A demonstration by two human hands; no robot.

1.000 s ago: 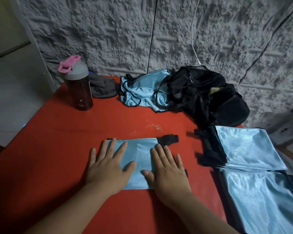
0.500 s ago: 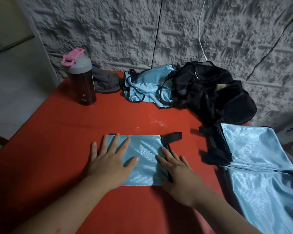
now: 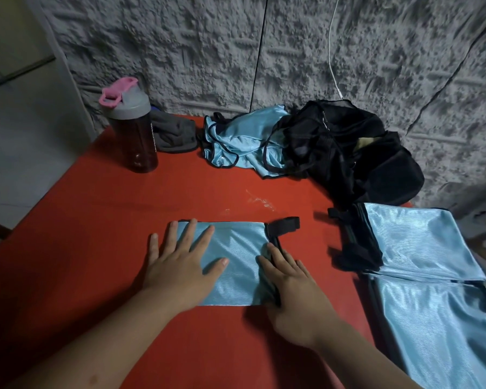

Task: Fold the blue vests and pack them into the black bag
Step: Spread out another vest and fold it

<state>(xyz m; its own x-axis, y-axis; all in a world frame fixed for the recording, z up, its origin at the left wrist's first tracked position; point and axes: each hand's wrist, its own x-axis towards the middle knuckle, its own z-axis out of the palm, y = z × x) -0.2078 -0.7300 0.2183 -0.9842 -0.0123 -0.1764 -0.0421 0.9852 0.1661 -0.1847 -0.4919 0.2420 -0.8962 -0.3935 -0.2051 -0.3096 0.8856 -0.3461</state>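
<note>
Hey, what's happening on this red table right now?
A person is folding shiny light-blue vests. The left hand lies flat with spread fingers on a folded blue vest on the red table, while the right hand rests along the vest's black-trimmed right edge. More folded blue vests are stacked to the right. A crumpled blue vest waits at the back beside the black mesh bag. Nothing blue shows inside the bag.
</note>
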